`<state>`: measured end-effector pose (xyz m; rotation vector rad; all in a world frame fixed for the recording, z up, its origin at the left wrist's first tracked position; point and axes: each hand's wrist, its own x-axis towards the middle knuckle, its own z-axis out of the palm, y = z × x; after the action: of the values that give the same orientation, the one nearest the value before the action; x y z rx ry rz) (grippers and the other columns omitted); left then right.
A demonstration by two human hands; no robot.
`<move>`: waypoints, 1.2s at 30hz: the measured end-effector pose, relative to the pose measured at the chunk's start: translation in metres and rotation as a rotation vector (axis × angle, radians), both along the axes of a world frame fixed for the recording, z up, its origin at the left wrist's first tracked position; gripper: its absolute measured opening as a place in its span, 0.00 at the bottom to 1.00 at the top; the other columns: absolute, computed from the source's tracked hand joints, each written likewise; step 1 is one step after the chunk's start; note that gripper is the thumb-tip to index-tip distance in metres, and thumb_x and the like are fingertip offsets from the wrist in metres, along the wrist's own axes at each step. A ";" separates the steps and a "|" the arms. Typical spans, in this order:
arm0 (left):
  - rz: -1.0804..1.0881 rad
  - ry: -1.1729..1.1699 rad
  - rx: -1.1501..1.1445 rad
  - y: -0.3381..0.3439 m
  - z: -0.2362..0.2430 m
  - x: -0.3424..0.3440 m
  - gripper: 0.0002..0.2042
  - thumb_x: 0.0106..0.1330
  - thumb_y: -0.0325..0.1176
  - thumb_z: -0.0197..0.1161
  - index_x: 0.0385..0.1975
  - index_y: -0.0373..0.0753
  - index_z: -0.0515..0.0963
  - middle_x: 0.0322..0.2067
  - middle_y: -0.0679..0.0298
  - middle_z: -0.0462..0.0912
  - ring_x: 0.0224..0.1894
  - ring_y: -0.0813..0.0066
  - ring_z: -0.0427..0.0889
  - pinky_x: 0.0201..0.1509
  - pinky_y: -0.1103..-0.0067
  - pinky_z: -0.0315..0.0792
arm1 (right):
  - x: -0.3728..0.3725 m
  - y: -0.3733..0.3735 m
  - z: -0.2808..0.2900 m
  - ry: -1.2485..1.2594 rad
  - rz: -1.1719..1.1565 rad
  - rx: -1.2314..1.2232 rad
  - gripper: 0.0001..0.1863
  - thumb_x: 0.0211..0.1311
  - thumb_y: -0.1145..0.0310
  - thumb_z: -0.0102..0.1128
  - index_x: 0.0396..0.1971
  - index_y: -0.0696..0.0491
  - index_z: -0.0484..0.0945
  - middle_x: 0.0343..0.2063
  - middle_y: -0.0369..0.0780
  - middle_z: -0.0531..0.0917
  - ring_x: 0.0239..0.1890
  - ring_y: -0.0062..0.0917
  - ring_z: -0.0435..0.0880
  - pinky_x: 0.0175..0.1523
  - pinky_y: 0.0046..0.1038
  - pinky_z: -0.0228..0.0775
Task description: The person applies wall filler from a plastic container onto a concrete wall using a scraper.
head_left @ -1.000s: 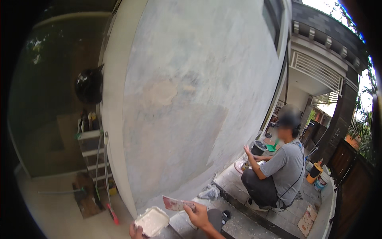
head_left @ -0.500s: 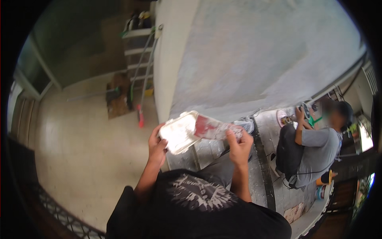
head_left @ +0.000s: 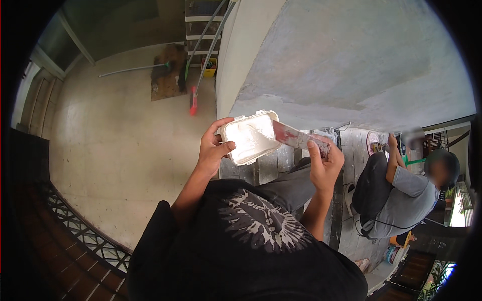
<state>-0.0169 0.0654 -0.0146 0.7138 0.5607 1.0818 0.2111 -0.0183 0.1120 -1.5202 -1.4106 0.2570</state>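
Note:
My left hand (head_left: 213, 150) grips a white plastic tub (head_left: 244, 161) by its left side, thumb over the rim. White paste (head_left: 248, 139) coats the inside of the tub. In my right hand (head_left: 325, 165) is a putty knife (head_left: 293, 137), its reddish blade smeared with white. The blade lies across the tub's right rim, its tip over the inside. Both hands are in front of my body, and the fingers under the tub are hidden.
Ahead stands a grey wall (head_left: 351, 60) with patchy coating. To the right a person in a grey shirt (head_left: 406, 200) crouches by the wall. A red broom head (head_left: 193, 102), a shelf (head_left: 201, 36) and a piece of cardboard (head_left: 168, 90) are at the far left.
The view has shifted, so the tub and both hands appear higher and further right. The putty knife has tilted, its blade now looking narrower at the tub's right rim.

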 end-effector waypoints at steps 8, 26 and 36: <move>-0.054 0.020 0.019 -0.010 -0.005 -0.005 0.38 0.48 0.34 0.79 0.60 0.36 0.67 0.45 0.55 0.81 0.45 0.70 0.82 0.44 0.77 0.80 | 0.011 -0.005 0.004 -0.119 0.049 -0.130 0.07 0.58 0.74 0.65 0.33 0.62 0.82 0.20 0.38 0.79 0.20 0.15 0.71 0.27 0.20 0.62; -0.107 0.083 -0.003 -0.023 -0.003 -0.006 0.41 0.46 0.34 0.78 0.62 0.33 0.65 0.46 0.55 0.81 0.47 0.69 0.82 0.52 0.78 0.76 | -0.003 -0.005 -0.007 0.036 0.167 -0.365 0.10 0.60 0.70 0.67 0.30 0.62 0.82 0.15 0.32 0.76 0.20 0.10 0.66 0.24 0.19 0.57; -0.092 0.060 -0.049 -0.026 -0.007 0.000 0.40 0.45 0.36 0.81 0.60 0.36 0.67 0.45 0.54 0.81 0.43 0.70 0.83 0.40 0.78 0.81 | -0.012 -0.002 -0.031 0.272 0.212 -0.380 0.09 0.64 0.70 0.64 0.32 0.62 0.82 0.17 0.26 0.71 0.20 0.08 0.61 0.24 0.18 0.52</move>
<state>-0.0174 0.0398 -0.0214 0.7239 0.5986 0.9607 0.1988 -0.0202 0.0809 -1.5621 -1.3526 0.8704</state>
